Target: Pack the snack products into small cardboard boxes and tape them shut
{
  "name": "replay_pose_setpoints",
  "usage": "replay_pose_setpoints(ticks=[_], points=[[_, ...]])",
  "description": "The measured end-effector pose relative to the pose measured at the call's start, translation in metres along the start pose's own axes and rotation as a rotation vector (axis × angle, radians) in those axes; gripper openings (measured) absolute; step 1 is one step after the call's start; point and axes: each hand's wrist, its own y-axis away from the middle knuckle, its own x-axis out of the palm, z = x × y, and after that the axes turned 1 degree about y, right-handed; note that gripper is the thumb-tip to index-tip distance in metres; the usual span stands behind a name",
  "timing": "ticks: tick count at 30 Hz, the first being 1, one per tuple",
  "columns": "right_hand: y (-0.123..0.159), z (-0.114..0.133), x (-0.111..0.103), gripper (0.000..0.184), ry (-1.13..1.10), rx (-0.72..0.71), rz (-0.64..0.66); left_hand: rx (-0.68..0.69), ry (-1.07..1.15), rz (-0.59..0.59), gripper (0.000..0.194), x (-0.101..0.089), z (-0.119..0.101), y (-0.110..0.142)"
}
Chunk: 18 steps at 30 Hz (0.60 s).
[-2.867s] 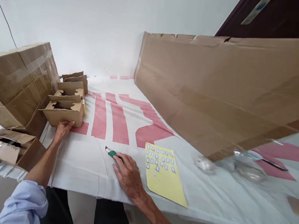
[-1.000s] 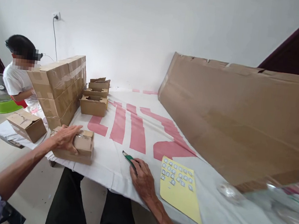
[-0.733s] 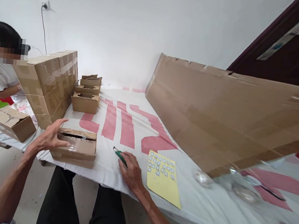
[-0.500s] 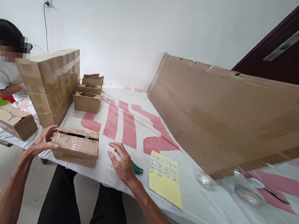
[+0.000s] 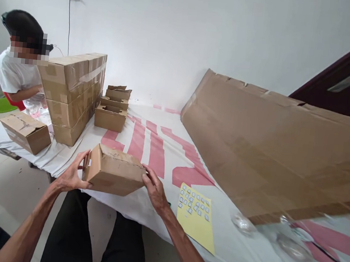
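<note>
Between my two hands is a brown cardboard box (image 5: 117,173), turned at an angle near the table's front edge. My left hand (image 5: 75,173) grips its left end, with the thumb low and the fingers higher up. At the right end, my right hand (image 5: 155,188) presses its fingers and thumb against the corner. Whether the box's underside touches the cloth is hard to tell. To the right lies a yellow sheet (image 5: 194,231) bearing several small pale square pieces. A sliver of something green shows beside my right wrist, mostly hidden.
Stacked taped cartons (image 5: 69,95) stand at the left, with open-topped boxes (image 5: 110,118) beside them. Another box (image 5: 26,132) sits at the far left, near a seated person (image 5: 21,73). A large cardboard panel (image 5: 266,153) leans along the right. Clear plastic-wrapped items (image 5: 294,247) lie before it.
My right hand has moved from the open space beside the box onto its right end. The box has been turned and shifted right, and the view has swung slightly left.
</note>
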Motion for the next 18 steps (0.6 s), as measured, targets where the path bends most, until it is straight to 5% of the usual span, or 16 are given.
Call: replay_pose_setpoints(ticks=[6, 12, 15, 18], points=[[0.009, -0.05, -0.044, 0.06, 0.363, -0.022, -0.047, 0.065, -0.071, -0.112, 0.109, 0.024, -0.03, -0.002], [0.038, -0.074, -0.049, 0.039, 0.691, -0.082, 0.092, 0.118, -0.03, -0.163, 0.088, 0.032, -0.033, -0.001], [0.024, -0.044, -0.049, 0.038, 0.597, -0.077, -0.069, 0.161, -0.061, -0.185, 0.085, 0.037, -0.036, 0.0], [-0.004, 0.029, -0.048, 0.034, 0.504, -0.261, -0.359, 0.198, -0.116, -0.209, 0.087, 0.044, -0.044, 0.001]])
